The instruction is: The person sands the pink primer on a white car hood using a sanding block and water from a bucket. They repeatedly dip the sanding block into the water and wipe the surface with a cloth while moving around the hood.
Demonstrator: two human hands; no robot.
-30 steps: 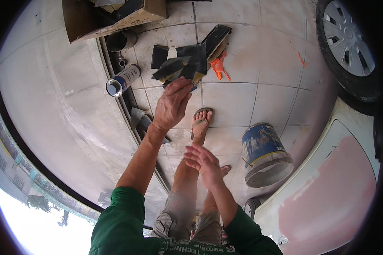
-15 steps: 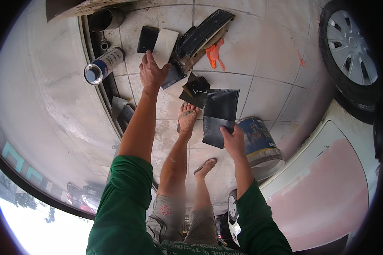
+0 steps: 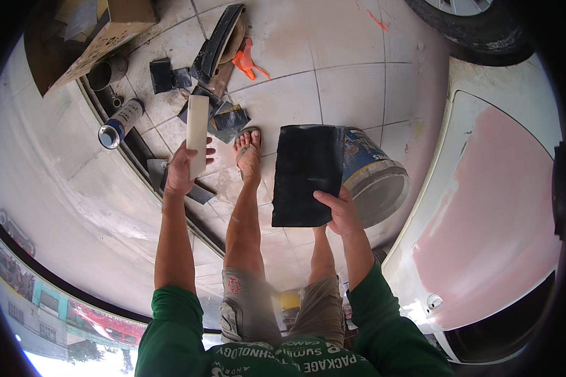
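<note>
My left hand (image 3: 183, 168) is closed around a long cream-white sanding block (image 3: 197, 125), held upright above the floor beside the car body. Part of its grip is hidden behind the block. In my right hand (image 3: 342, 212) is a black sheet of sandpaper (image 3: 305, 166), pinched at its lower right edge with the thumb on top. The sheet hangs flat and open, just left of a blue bucket (image 3: 365, 151). Several dark sandpaper pieces (image 3: 231, 118) lie on the tiles ahead of my foot.
A blue-and-white can (image 3: 121, 124) lies along the left car's edge, near a cardboard box (image 3: 122, 25). Farther ahead are a black curved part (image 3: 223, 34) and an orange rag (image 3: 248, 61). A white car panel with a pink patch (image 3: 490, 220) and a tire (image 3: 484, 38) are on the right.
My left hand has picked the cream block up off the floor and come back nearer. The sandpaper in my right hand was creased across and now lies flatter. The view has shifted.
</note>
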